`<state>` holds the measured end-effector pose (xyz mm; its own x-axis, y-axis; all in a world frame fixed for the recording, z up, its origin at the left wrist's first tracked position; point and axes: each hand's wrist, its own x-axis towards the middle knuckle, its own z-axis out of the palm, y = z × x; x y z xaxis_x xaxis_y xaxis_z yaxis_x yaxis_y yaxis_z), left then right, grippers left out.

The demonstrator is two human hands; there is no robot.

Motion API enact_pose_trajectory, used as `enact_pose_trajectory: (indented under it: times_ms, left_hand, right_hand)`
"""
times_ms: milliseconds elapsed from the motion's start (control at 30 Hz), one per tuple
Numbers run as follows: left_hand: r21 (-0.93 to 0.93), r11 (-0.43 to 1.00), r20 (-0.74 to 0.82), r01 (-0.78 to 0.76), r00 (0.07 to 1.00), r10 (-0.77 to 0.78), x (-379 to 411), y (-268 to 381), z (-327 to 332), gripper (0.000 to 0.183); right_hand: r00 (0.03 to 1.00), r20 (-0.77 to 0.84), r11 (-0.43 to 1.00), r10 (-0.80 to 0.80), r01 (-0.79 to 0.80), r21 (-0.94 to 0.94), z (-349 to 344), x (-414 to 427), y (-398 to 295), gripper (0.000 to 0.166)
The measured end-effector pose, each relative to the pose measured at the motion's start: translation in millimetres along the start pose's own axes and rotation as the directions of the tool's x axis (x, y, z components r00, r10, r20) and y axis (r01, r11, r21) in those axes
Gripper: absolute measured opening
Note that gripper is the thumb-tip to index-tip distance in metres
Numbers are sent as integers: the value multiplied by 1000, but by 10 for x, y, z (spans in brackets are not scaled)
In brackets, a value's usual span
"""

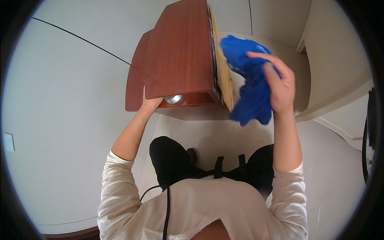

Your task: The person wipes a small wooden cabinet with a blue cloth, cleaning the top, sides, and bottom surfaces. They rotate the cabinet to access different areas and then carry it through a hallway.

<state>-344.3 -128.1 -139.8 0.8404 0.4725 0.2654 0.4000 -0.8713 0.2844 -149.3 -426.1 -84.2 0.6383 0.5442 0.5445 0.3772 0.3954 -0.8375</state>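
Note:
A reddish-brown wooden cabinet [183, 54] stands before me, its raw, splintered yellowish edge [222, 66] facing right. In my right hand [280, 81] is a crumpled blue cloth [252, 81], hanging just right of that edge. My left hand [151, 102] reaches in under the cabinet's top at the near left corner; its fingers are partly hidden by the wood. Beside those fingers, in the opening under the top, is a round shiny metallic object [174, 99]. Whether my left hand grips it or the cabinet I cannot tell.
A pale wall with a socket plate [9, 142] runs along the left. Cream furniture [333, 66] stands at the right, with a black cable [364, 150] near the rim. Another black cord [166, 210] hangs over my shirt. My knees are close below the cabinet.

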Motion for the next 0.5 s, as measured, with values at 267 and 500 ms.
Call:
enact_pose_trajectory:
  times_ms: [267, 500]
  left_hand:
    - [-422, 793, 512, 440, 837, -192, -264, -222, -233, 40]
    - [-520, 800, 306, 300, 940, -154, -509, -165, -71, 47]
  right_hand:
    - [928, -299, 967, 223, -173, 185, -149, -749, 398, 25]
    - [889, -272, 885, 368, -245, 396, 491, -548, 985, 27]
